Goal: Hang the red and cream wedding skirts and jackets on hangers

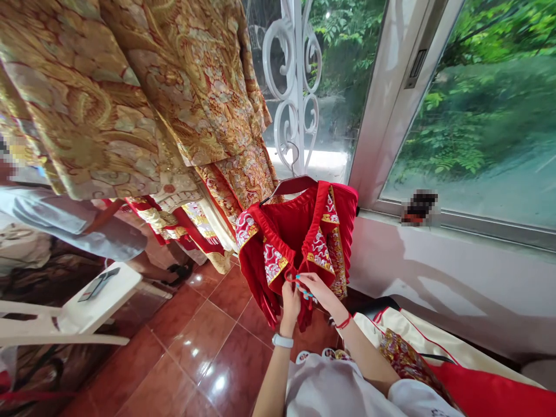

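A red embroidered garment [254, 266] hangs in front of me on a dark hanger [295, 184] whose wire hook goes up toward the white scrollwork. Gold and silver stitching covers its pointed panels. At the garment's front opening, my left hand [290, 296] is closed around a thin red cord [292, 271]. Beside it, my right hand [316, 288] pinches at the same cord, its fingers bent and close to the left thumb. Part of the cord between the fingers is hidden. Red strips of the garment dangle below both hands.
Gold embroidered robes [174, 87] hang at the upper left. A white chair [95, 307] with a phone-like object [99, 284] on it stands at the left, near a person [82, 226]. White scrollwork [297, 75] and windows lie ahead. Cream and red fabrics [434, 336] are at the lower right.
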